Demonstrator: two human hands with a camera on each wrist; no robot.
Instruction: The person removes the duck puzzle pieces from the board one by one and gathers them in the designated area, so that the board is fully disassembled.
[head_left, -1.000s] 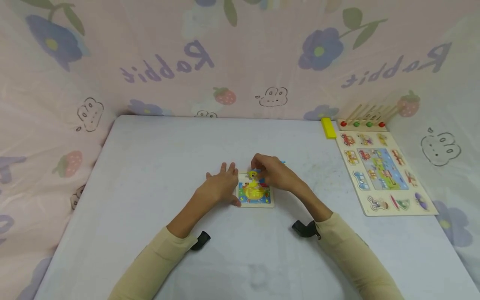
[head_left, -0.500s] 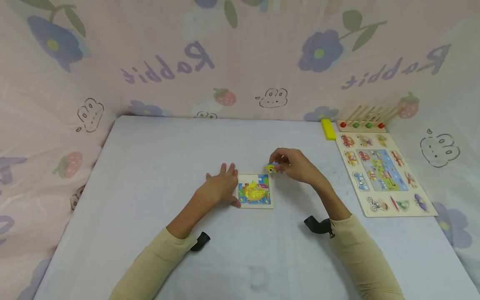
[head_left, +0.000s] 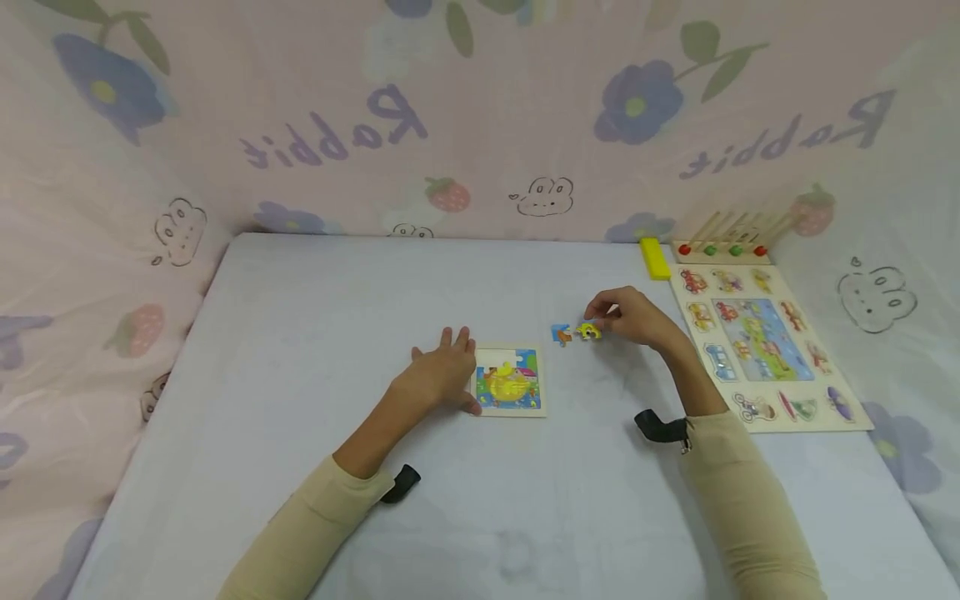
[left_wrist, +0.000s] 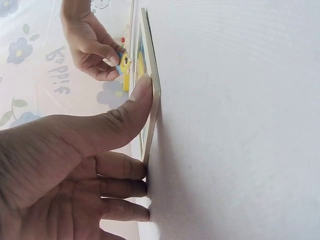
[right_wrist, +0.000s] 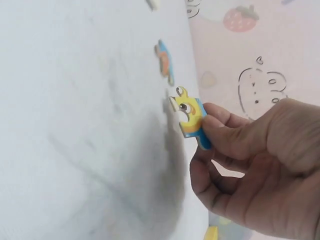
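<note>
A small square jigsaw board with a yellow duck picture lies mid-table; part of its top row shows bare wood. My left hand rests at its left side, fingers spread and straight, the thumb touching the rim. To the board's upper right, my right hand pinches a yellow and blue puzzle piece with a printed eye between thumb and fingers. The right wrist view shows that piece raised above the table. Beside it lies a loose blue and orange puzzle piece.
On the right is a large wooden picture board with vehicle shapes. Behind it stands a wooden rack with thin pegs and red and green beads. A yellow block lies next to these. Patterned fabric surrounds the table.
My right hand has lifted the yellow and blue puzzle piece off the board and carried it rightward, past the loose blue piece. The left hand has stayed at the board's left side.
</note>
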